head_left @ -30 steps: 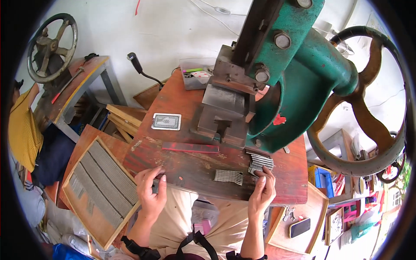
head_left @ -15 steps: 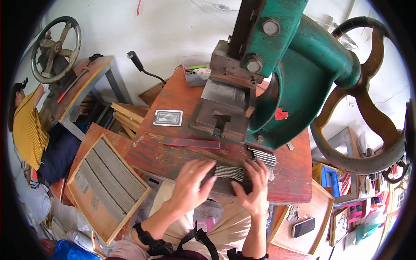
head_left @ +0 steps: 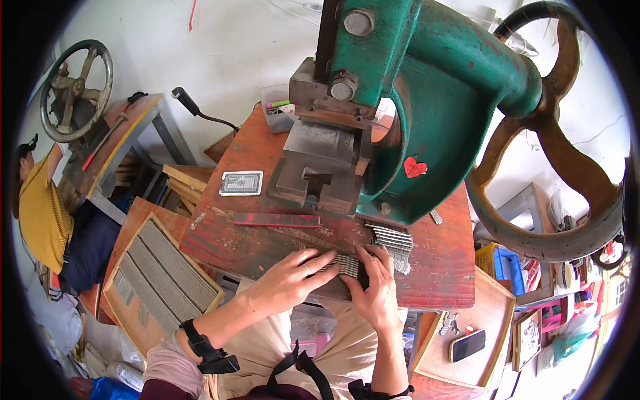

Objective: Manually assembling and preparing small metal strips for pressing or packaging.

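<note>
At the front edge of the red-brown table (head_left: 440,280), a small row of thin grey metal strips (head_left: 348,265) lies between my hands. My left hand (head_left: 293,275) presses in from the left, its fingers closed over part of the row. My right hand (head_left: 375,290) grips the opposite end, thumb on the near side and fingers on the far side. Just beyond the right hand rests another pile of metal strips (head_left: 392,245). My fingers hide both ends of the held row.
A green hand press (head_left: 460,113) with a large wheel (head_left: 573,227) towers over the table. Its steel die block (head_left: 320,180) faces me. Nearby lie a playing card (head_left: 241,183) and a red bar (head_left: 277,220). A strip-filled tray (head_left: 167,273) stands left; a phone (head_left: 467,346) lies right. Another person (head_left: 47,200) works far left.
My left hand has slid right and now covers more of the strip row, its fingers close to my right hand. The whole view has shifted slightly.
</note>
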The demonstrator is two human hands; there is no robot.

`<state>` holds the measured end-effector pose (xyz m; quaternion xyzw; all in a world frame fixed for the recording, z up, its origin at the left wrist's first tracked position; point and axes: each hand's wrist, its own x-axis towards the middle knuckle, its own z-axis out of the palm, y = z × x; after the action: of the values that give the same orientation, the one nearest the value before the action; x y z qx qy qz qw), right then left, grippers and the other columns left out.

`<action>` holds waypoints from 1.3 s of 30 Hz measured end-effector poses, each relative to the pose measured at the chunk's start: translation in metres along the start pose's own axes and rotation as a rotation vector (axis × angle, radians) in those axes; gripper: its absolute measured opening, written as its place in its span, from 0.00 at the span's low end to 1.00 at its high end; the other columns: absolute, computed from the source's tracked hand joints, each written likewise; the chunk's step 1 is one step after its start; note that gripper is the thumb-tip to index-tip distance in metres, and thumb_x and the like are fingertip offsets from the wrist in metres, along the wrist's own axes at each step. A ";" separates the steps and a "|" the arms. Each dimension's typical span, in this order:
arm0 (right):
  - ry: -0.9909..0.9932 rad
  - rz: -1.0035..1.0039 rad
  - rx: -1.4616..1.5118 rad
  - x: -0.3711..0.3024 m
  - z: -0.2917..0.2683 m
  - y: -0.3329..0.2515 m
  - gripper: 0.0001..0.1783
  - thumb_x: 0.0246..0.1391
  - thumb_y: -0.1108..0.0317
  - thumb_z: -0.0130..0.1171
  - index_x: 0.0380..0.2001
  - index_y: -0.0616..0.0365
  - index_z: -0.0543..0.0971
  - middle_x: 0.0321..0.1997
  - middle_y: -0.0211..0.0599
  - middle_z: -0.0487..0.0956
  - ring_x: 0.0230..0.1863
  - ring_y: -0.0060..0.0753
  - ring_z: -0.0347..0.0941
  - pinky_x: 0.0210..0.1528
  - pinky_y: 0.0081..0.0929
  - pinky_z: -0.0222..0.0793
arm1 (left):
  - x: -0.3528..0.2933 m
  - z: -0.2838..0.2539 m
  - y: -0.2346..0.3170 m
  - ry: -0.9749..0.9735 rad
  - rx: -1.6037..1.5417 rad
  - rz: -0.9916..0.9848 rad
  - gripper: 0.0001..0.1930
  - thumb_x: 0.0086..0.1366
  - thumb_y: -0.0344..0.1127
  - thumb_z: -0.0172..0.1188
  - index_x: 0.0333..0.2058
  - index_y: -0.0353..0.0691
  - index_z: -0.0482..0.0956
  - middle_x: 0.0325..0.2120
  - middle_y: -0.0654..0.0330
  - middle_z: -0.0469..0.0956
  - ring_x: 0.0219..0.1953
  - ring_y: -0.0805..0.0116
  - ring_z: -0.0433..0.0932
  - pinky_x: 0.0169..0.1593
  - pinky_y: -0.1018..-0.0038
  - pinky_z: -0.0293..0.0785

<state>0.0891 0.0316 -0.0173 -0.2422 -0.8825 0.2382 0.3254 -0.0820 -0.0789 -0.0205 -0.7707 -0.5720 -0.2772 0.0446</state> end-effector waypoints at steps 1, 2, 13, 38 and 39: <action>0.003 0.001 0.001 0.000 -0.001 0.000 0.31 0.41 0.72 0.65 0.52 0.66 0.71 0.44 0.46 0.76 0.55 0.48 0.65 0.65 0.48 0.53 | 0.001 0.000 0.001 -0.002 0.001 0.002 0.23 0.49 0.26 0.56 0.48 0.37 0.74 0.51 0.55 0.71 0.50 0.55 0.69 0.56 0.63 0.65; 0.005 0.005 0.001 0.001 -0.001 0.000 0.31 0.40 0.72 0.65 0.52 0.66 0.71 0.44 0.46 0.76 0.55 0.48 0.65 0.65 0.48 0.53 | 0.003 0.001 0.001 0.016 0.012 0.002 0.23 0.49 0.26 0.56 0.48 0.37 0.74 0.51 0.55 0.71 0.51 0.56 0.69 0.56 0.64 0.66; 0.003 0.077 0.017 0.001 0.002 -0.001 0.30 0.37 0.75 0.65 0.49 0.65 0.73 0.49 0.52 0.72 0.54 0.54 0.66 0.62 0.44 0.57 | 0.007 0.018 0.002 0.176 0.010 0.007 0.19 0.50 0.29 0.58 0.44 0.34 0.76 0.48 0.54 0.75 0.54 0.59 0.72 0.57 0.64 0.70; -0.003 -0.148 -0.257 0.009 -0.001 -0.025 0.25 0.47 0.66 0.65 0.49 0.62 0.75 0.50 0.57 0.73 0.50 0.59 0.69 0.53 0.45 0.66 | -0.282 -0.076 -0.089 1.469 0.805 -1.477 0.30 0.53 0.34 0.66 0.50 0.30 0.61 0.48 0.43 0.62 0.51 0.52 0.62 0.56 0.58 0.56; -0.008 -0.146 -0.265 0.009 0.000 -0.025 0.25 0.47 0.66 0.65 0.49 0.62 0.75 0.50 0.57 0.73 0.50 0.59 0.69 0.53 0.45 0.66 | -0.292 -0.076 -0.095 1.466 0.797 -1.485 0.30 0.53 0.34 0.66 0.50 0.30 0.61 0.48 0.43 0.62 0.51 0.52 0.62 0.56 0.58 0.56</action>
<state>0.0768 0.0175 0.0013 -0.2172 -0.9227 0.0964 0.3036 -0.2528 -0.3262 -0.1198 0.1816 -0.7739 -0.4195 0.4384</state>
